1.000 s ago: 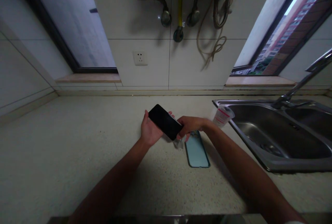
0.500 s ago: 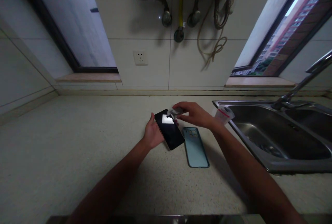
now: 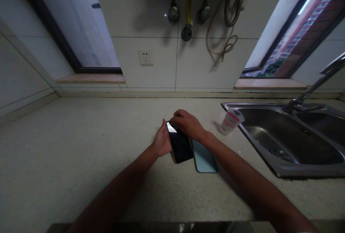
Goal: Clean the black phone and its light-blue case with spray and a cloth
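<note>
Black smartphone is being gripped along its edge by the left hand and is being covered at its top by the curled right hand, on the speckled desk. A pale blue phone case is lying just beside it, while a plastic cup and a steel sink are standing farther off.

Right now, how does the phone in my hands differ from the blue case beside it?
The phone has a glossy black screen with a bright glare near its top corner, while the case is pale blue. Your left hand holds the phone's edge and your right hand covers its top, while nothing touches the case, which lies on the counter. Both are long, round-cornered rectangles, side by side.
</note>
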`<act>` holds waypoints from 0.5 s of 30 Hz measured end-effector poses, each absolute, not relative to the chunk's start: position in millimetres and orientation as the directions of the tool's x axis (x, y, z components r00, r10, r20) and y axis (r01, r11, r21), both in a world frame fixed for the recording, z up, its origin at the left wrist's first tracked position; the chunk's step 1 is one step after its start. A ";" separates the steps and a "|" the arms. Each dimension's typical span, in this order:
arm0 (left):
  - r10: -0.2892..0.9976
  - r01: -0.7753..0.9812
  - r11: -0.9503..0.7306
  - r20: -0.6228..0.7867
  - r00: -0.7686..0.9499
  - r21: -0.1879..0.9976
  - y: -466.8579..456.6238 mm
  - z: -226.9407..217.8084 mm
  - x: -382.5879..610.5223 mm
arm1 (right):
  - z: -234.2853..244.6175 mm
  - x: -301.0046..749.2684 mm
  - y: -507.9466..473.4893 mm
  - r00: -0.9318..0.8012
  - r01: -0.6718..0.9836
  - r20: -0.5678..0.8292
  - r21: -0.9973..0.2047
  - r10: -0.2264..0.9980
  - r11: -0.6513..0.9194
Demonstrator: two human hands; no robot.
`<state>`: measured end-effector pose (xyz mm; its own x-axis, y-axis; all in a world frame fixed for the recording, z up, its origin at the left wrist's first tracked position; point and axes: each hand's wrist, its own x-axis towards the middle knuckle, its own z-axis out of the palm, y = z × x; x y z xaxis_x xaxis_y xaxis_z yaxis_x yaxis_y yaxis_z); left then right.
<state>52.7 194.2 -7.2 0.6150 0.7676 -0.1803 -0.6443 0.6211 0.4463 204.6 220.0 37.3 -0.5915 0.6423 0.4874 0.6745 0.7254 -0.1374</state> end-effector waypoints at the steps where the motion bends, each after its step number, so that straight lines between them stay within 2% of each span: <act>1: 0.768 -0.649 0.624 -0.185 0.613 0.435 194.3 -7.4 53.3 | 33.0 201.7 219.5 -0.573 0.692 0.513 -0.114 0.639 0.712; 3: 0.766 -0.658 0.630 -0.190 0.614 0.412 194.8 -8.2 53.8 | 25.0 195.8 218.4 -0.558 0.704 0.542 -0.092 0.628 0.704; 6: 0.753 -0.656 0.650 -0.212 0.623 0.383 196.5 -10.2 52.7 | 18.8 189.1 215.9 -0.610 0.648 0.511 -0.119 0.605 0.753; 10: 0.765 -0.662 0.641 -0.257 0.591 0.388 199.9 -13.8 49.6 | 25.2 188.7 211.5 -0.736 0.521 0.378 -0.214 0.562 0.826; 15: 0.757 -0.643 0.647 -0.248 0.605 0.409 200.7 -15.0 48.9 | 37.2 197.0 212.5 -0.853 0.407 0.209 -0.306 0.478 0.861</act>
<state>48.9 200.7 -15.0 0.6046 0.7571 -0.2475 -0.6430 0.6473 0.4093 197.0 212.5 37.2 -0.8532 0.4777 0.2092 0.4069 0.8607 -0.3059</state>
